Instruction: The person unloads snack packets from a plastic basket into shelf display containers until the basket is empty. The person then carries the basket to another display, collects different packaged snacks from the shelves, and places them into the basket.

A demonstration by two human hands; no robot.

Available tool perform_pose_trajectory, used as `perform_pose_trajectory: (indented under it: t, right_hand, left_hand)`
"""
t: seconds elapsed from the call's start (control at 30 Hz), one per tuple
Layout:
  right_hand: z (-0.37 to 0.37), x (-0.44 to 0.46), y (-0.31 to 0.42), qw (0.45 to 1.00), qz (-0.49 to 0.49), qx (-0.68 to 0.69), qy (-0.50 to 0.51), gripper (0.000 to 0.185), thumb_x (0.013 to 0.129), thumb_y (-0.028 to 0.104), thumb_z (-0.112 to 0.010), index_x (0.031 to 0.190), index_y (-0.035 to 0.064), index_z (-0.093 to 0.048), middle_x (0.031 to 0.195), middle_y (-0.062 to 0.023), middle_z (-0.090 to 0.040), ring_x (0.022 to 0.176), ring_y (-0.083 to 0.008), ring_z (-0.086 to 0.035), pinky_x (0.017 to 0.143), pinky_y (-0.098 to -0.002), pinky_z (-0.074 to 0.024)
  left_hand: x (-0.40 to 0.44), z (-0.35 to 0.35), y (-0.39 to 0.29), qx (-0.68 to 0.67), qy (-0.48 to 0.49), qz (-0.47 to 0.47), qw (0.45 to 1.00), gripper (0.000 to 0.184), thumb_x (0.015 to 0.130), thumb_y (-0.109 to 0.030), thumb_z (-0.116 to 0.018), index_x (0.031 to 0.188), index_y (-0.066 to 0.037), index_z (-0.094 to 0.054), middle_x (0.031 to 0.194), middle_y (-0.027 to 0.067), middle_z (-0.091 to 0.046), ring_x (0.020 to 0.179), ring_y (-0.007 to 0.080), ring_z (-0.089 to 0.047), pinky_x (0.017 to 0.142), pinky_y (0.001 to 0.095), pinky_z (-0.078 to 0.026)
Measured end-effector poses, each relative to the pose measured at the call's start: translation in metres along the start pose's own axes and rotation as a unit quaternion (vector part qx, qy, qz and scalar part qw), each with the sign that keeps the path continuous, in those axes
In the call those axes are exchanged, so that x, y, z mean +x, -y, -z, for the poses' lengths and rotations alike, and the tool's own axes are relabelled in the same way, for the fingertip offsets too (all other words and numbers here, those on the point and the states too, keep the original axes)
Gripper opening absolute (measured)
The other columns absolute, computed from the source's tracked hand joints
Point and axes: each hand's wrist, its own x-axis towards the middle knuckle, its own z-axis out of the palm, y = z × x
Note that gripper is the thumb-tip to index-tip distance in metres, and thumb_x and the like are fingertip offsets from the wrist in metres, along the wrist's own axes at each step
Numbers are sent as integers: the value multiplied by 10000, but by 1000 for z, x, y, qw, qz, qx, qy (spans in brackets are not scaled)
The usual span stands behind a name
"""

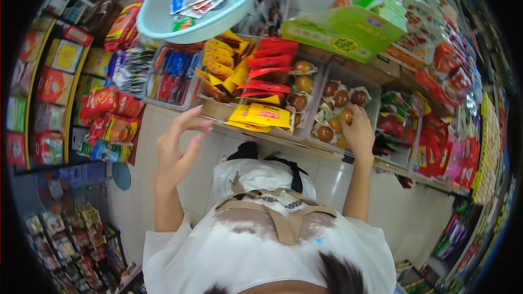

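Note:
On the right, my right hand (358, 135) reaches into a clear plastic bin (376, 95) of brown eggs in clear wrappers. Its thumb and fingers close round one brown egg (346, 115) at the bin's right side. More wrapped eggs (329, 88) lie around it. My left hand (181, 140) is raised before the front edge of the display, fingers apart and holding nothing. Closest to it are yellow packets (260, 116) lying flat at the front of the neighbouring bin, with red packets (271, 62) standing in a row behind them.
A light blue plastic basket (239, 19) holding small packets stands at the back left. Beside it are a bin of blue and red sticks (173, 73) and a green display box (343, 35). Shelves of snack bags (111, 103) rise on the left. Tiled floor (204, 158) shows below.

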Motion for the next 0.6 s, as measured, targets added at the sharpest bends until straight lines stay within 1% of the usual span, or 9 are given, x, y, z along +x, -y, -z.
perform_pose_trajectory:
  t: [0.07, 0.17, 0.2, 0.3, 0.37, 0.43, 0.5, 0.53, 0.6]
  right_hand:
    - [0, 0, 5, 999, -42, -27, 9, 280, 744, 160, -571, 1006, 92, -499, 1024, -101, -542, 864, -334, -554, 693, -408, -452]
    - [-3, -3, 2, 998, 1, -57, -7, 300, 753, 158, -548, 1038, 83, -495, 1055, -96, -521, 809, -314, -580, 644, -396, -470]
    - [-4, -3, 1, 998, 7, -61, -15, 295, 754, 166, -548, 1032, 78, -499, 1039, -92, -526, 793, -305, -585, 634, -389, -470]
    - [-3, -3, 4, 999, -14, -32, -25, 256, 767, 190, -559, 999, 97, -503, 1011, -84, -544, 821, -318, -571, 668, -403, -457]
    - [-2, -2, 6, 999, -25, -32, -28, 250, 772, 202, -556, 995, 99, -509, 1005, -83, -546, 823, -316, -570, 671, -401, -456]
    - [-2, -1, 8, 998, -38, -32, -33, 246, 776, 213, -552, 991, 100, -514, 998, -82, -549, 825, -313, -570, 674, -400, -455]
    - [-3, -1, 8, 998, -43, -29, -38, 241, 781, 229, -546, 985, 102, -525, 991, -79, -551, 827, -312, -569, 678, -400, -453]
    - [-3, -1, 8, 998, -48, -28, -43, 241, 781, 229, -546, 985, 102, -525, 991, -79, -551, 827, -312, -569, 678, -400, -453]
    - [-2, -1, 10, 997, -58, -24, -45, 231, 781, 234, -546, 968, 99, -537, 981, -79, -555, 822, -312, -569, 672, -396, -453]
  left_hand:
    - [9, 4, 1, 14, -5, -20, 1000, 416, 749, 28, -521, 1161, -9, -475, 896, 109, -635, 816, 172, -610, 769, 292, -450]
    - [34, 17, 1, 50, -5, -50, 998, 383, 761, 25, -527, 1141, -10, -490, 896, 105, -636, 812, 167, -615, 754, 285, -459]
    - [47, 23, 1, 63, -14, -57, 996, 349, 782, 15, -499, 1130, 4, -494, 898, 112, -633, 820, 168, -611, 774, 288, -450]
    - [99, 39, 10, 100, -48, -91, 990, 272, 817, 11, -464, 1083, 11, -522, 893, 114, -633, 838, 159, -611, 785, 274, -447]
    - [143, 50, 29, 141, -61, -132, 979, 251, 814, -30, -508, 1064, -21, -537, 864, 120, -640, 835, 172, -628, 727, 274, -474]
    - [191, 62, 67, 232, -42, -180, 955, 237, 812, -64, -517, 1043, -22, -538, 862, 131, -634, 812, 215, -628, 724, 293, -481]
    - [236, 70, 104, 305, 24, -129, 943, 287, 790, -113, -546, 1062, -27, -518, 958, 164, -604, 889, 274, -595, 759, 344, -473]
    - [256, 74, 124, 304, 25, -136, 943, 287, 790, -113, -546, 1062, -27, -518, 958, 164, -604, 889, 274, -595, 759, 344, -473]
    - [289, 78, 163, 489, 122, -86, 859, 449, 707, -173, -631, 1111, -42, -482, 1064, 178, -554, 986, 304, -544, 809, 381, -454]
